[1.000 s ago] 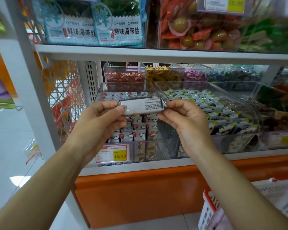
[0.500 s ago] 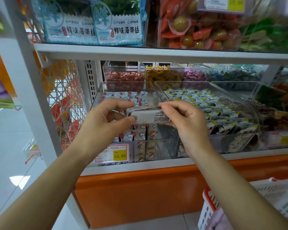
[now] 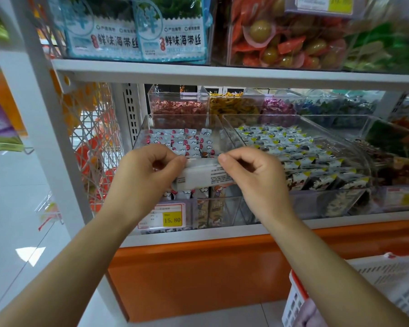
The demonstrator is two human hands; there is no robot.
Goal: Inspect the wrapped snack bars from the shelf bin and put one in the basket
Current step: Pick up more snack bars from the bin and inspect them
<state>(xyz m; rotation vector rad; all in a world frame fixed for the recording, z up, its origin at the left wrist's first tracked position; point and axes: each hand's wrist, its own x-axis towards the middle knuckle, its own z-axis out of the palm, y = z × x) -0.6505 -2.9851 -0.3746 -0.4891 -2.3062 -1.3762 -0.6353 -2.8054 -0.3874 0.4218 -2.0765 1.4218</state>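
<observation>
A white wrapped snack bar [image 3: 200,177] with small black print lies level between my two hands, in front of the clear shelf bin [image 3: 182,123]. My left hand [image 3: 142,178] pinches its left end and my right hand [image 3: 255,178] pinches its right end, thumbs on top. The bin behind holds several more bars [image 3: 187,142] in white wrappers with red marks. The white and red basket [image 3: 387,289] shows at the bottom right, below my right forearm.
A second clear bin [image 3: 340,128] of yellow-tipped packets stands to the right. Smaller candy bins [image 3: 178,106] sit at the back. A yellow price tag [image 3: 172,219] reads 15.80. Bagged goods fill the shelf above [image 3: 198,72]. A wire rack [image 3: 97,138] is left.
Both hands have lowered the bar slightly and rolled it, so the printed face now tilts downward and my thumbs sit over its top edge.
</observation>
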